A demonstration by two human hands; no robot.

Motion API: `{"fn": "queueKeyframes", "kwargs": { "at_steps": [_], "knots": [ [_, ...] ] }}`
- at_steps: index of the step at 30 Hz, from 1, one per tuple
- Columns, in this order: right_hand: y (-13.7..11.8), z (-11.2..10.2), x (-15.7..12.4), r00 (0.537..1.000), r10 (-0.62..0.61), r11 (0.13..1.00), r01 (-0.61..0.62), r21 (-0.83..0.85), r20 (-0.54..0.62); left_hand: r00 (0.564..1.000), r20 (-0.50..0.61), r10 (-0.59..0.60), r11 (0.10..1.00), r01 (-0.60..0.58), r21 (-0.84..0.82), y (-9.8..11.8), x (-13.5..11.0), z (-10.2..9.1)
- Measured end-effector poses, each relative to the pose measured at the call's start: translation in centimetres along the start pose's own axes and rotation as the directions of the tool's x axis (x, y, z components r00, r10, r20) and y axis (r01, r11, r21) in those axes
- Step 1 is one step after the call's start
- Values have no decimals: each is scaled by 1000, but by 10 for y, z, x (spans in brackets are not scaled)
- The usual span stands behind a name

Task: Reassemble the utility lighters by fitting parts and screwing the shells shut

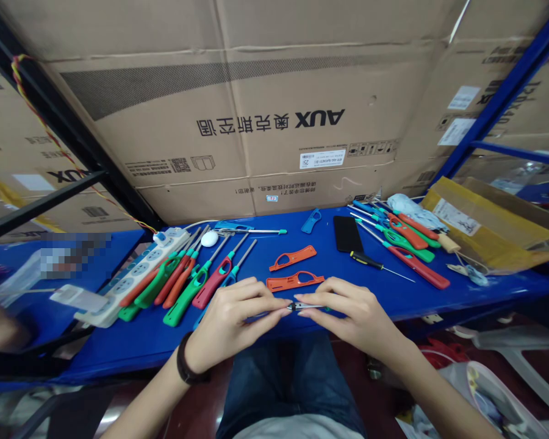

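My left hand (231,320) and my right hand (348,311) meet at the front edge of the blue table (132,341), fingertips pinched together on a small metal lighter part (302,306) held between them. Both hands are closed on it. Just beyond them lie two orange lighter shell halves (293,281). A black band sits on my left wrist.
Several long-nosed lighters in red, green and orange lie at left (183,283) beside a white power strip (132,283), more at right (407,244). A black phone (348,233), a screwdriver (377,263), a blue shell (311,221) and an open cardboard box (485,222) are nearby. Big cartons stand behind.
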State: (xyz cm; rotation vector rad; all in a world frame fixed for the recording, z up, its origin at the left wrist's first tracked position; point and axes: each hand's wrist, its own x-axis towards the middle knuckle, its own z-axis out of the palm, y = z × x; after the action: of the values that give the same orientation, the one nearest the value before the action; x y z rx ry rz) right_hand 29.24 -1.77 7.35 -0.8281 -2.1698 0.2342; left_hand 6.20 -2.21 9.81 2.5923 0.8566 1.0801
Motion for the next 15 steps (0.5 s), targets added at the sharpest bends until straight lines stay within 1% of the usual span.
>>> {"fn": "queueKeyframes", "kwargs": {
  "at_steps": [4,12,15],
  "knots": [
    [-2,-2,-1,1000,-11,999,11,-35,-1,1000,-13,-11,1000,11,-8,1,1,-1],
    [-2,-1,-1,1000,-22,999,22,-39,-1,1000,21,3,1000,-3,-13,4,4,-2],
    [-3,0,0,1000,-26,999,26,-28,-2,1000,14,8,1000,-8,3,4,6,0]
  ]
}}
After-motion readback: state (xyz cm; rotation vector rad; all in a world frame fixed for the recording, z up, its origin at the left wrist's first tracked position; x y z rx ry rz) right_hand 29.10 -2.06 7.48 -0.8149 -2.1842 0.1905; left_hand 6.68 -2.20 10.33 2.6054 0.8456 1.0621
